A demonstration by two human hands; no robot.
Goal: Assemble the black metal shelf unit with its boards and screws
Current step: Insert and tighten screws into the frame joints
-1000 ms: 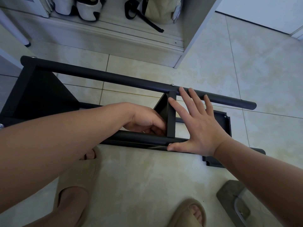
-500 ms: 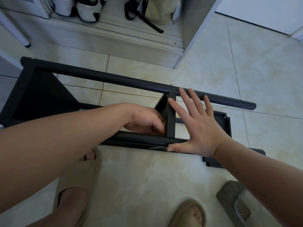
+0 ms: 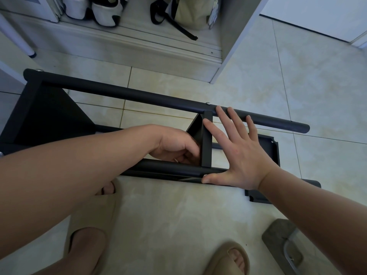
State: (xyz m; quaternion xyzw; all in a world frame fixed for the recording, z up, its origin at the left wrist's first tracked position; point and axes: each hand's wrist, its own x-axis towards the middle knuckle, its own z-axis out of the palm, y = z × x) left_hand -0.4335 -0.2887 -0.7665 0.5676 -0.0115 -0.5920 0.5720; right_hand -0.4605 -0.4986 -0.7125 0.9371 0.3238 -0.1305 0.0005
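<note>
The black shelf unit [image 3: 111,90] is lying on its side on the tiled floor [image 3: 258,86], probably so that the joints are facing up within easy reach. Its two long poles are running left to right: the far pole [image 3: 278,124] is carrying a small silver screw [image 3: 208,103] just above the middle board [image 3: 206,143], which is standing edge-on between it and the near pole [image 3: 164,167]. A larger end board [image 3: 49,116] is closing off the left end.

The right hand [image 3: 244,153] is lying flat and spread, fingers straight against the board's edge and reaching to the far pole, thumb pressing on the near pole; it seems to be bracing the board square. The left hand [image 3: 176,145] is reaching in between the poles with fingers curled beside the board. Whether it is pinching a screw or gripping nothing is hidden.

A loose board [image 3: 268,147] is lying on the floor under the poles' right ends. Beige slippers [image 3: 89,225] are showing below, and shoes [image 3: 103,12] and a bag [image 3: 190,14] are sitting in a cabinet beyond.
</note>
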